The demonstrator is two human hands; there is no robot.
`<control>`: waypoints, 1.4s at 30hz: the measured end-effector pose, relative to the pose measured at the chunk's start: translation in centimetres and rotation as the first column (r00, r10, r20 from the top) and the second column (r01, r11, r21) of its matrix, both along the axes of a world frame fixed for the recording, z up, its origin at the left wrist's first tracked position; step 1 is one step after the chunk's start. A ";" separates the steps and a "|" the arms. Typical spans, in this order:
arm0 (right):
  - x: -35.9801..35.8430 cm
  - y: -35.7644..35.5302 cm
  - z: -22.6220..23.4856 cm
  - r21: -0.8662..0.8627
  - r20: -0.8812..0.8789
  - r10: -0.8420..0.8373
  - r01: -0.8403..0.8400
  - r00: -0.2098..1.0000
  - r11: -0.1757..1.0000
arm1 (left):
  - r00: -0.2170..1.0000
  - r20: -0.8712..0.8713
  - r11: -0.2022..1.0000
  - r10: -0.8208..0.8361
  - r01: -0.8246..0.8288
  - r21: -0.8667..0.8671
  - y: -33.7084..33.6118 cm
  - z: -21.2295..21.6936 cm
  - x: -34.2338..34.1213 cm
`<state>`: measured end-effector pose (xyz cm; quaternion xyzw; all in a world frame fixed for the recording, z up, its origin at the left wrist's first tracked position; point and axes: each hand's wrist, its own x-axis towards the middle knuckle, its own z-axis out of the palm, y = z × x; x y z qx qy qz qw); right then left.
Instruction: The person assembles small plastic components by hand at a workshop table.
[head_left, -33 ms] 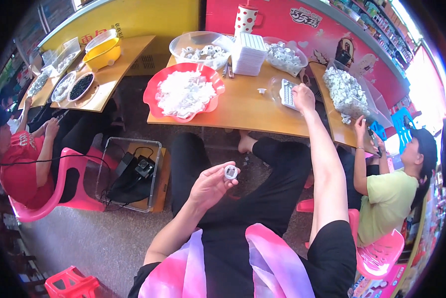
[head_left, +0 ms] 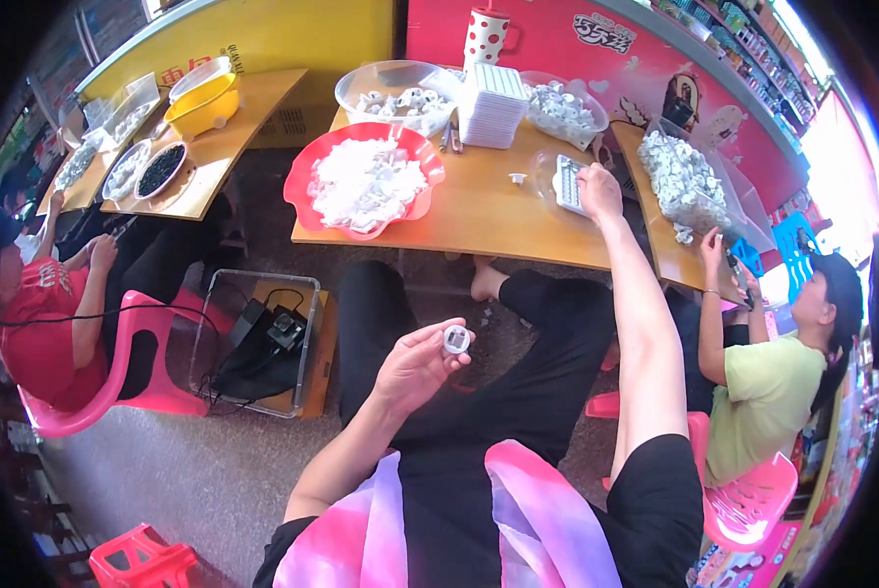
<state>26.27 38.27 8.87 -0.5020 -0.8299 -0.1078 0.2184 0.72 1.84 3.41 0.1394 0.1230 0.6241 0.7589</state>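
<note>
My left hand [head_left: 418, 366] is raised over my lap. Between its thumb and fingers is a small round white plastic piece [head_left: 456, 340], with a darker square recess in its face. On the right side of the table, my right hand [head_left: 601, 191] reaches down with fingers drawn together at a shallow white ridged tray [head_left: 565, 180]. Its fingertips are over the tray's right edge, and whatever they pinch is too small to make out. A single small white part [head_left: 517, 178] lies on the tabletop left of that tray.
The wooden table [head_left: 474, 220] bears a red scalloped basin [head_left: 294, 186] of white pieces, two clear bowls of white parts and a stack of white trays [head_left: 491, 106]. People sit at side tables left and right. A clear box [head_left: 314, 333] with cables stands on the floor.
</note>
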 end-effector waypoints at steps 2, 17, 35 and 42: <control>-0.1 0.1 -0.4 0.000 0.006 0.014 -0.014 1.000 1.000 | 1.000 0.006 1.000 -0.007 0.007 0.031 -0.1 0.1 -0.1; -8.9 -11.4 0.7 0.033 -0.405 0.499 -0.533 0.766 0.845 | 0.998 0.053 0.999 0.029 -0.028 -0.022 -0.9 -0.6 0.1; -8.3 -12.2 -3.8 0.016 -0.646 0.284 -0.359 0.708 0.933 | 1.000 0.028 1.000 0.006 -0.005 -0.023 -0.6 -0.7 0.0; -9.0 -14.1 -3.0 0.010 -0.346 0.180 -0.188 0.921 0.982 | 0.998 0.050 0.999 0.036 -0.036 -0.002 -0.7 -0.1 -0.2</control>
